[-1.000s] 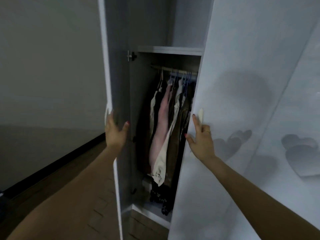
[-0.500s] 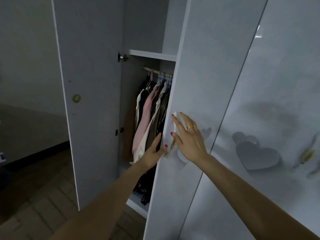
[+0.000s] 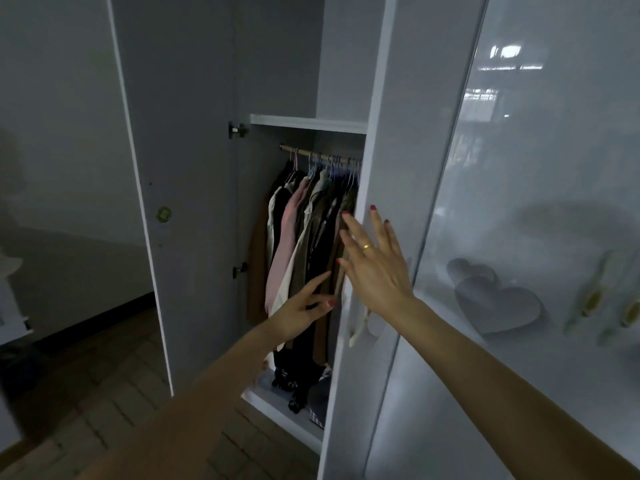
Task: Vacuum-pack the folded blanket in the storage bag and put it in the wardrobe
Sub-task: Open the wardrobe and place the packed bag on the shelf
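My right hand [image 3: 375,271] is spread, fingers straight, at the edge of the wardrobe's [image 3: 398,98] right door [image 3: 388,161], just above its pale handle [image 3: 358,323]; whether it touches I cannot tell. My left hand [image 3: 301,311] reaches into the opening, fingers loosely extended, holding nothing, against the hanging clothes [image 3: 298,244]. Beyond them are the rail [image 3: 304,152] and shelf [image 3: 308,122].

1. Two bare forearms, no sleeves in view.
2. Left hand [image 3: 298,311]: slender fingers, red polish on the thumbnail, no ring seen.
3. Right hand [image 3: 372,268]: red polish on the nails that showed, long fingers.
4. A plain gold band [image 3: 367,246] worn on one finger of the right hand.
5. No watch, bracelet or glove at either wrist.
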